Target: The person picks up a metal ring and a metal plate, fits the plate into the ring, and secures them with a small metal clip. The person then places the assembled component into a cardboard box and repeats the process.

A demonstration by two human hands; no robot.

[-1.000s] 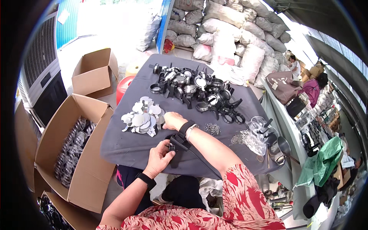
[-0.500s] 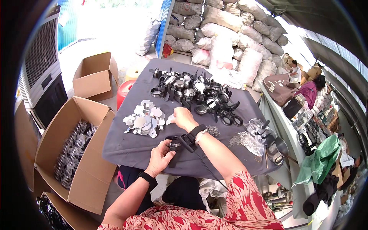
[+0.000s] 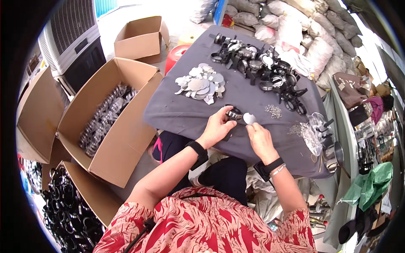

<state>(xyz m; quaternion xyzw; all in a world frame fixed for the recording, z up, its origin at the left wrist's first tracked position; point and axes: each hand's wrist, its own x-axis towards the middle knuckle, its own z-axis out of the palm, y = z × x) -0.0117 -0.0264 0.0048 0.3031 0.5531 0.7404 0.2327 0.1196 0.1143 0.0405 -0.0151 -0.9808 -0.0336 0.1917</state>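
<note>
My left hand (image 3: 217,127) is closed around a black watch-like piece with a round metallic rim (image 3: 234,113) and a dark strap-like part, above the near side of the grey-covered table (image 3: 168,111). Just right of it, my right hand (image 3: 261,141) pinches a flat, round silvery disc (image 3: 249,118), its face turned up, beside the rim and apart from it. Farther off lies a heap of similar discs (image 3: 195,85), some with small tabs. Behind that, a pile of black watch-like pieces (image 3: 255,64) spreads along the far side of the table.
Small metal bits (image 3: 274,111) lie right of my hands, near a clear plastic bag (image 3: 313,139) and a dark pan (image 3: 338,154). Left of the table stand an open carton (image 3: 122,156) of clear-wrapped pieces and another box with black rings (image 3: 69,206). A red container (image 3: 175,57) touches the far-left side.
My right hand has come from beside the disc heap to next to my left hand, bringing a disc. The left hand keeps its black piece. The whole view has shifted.
</note>
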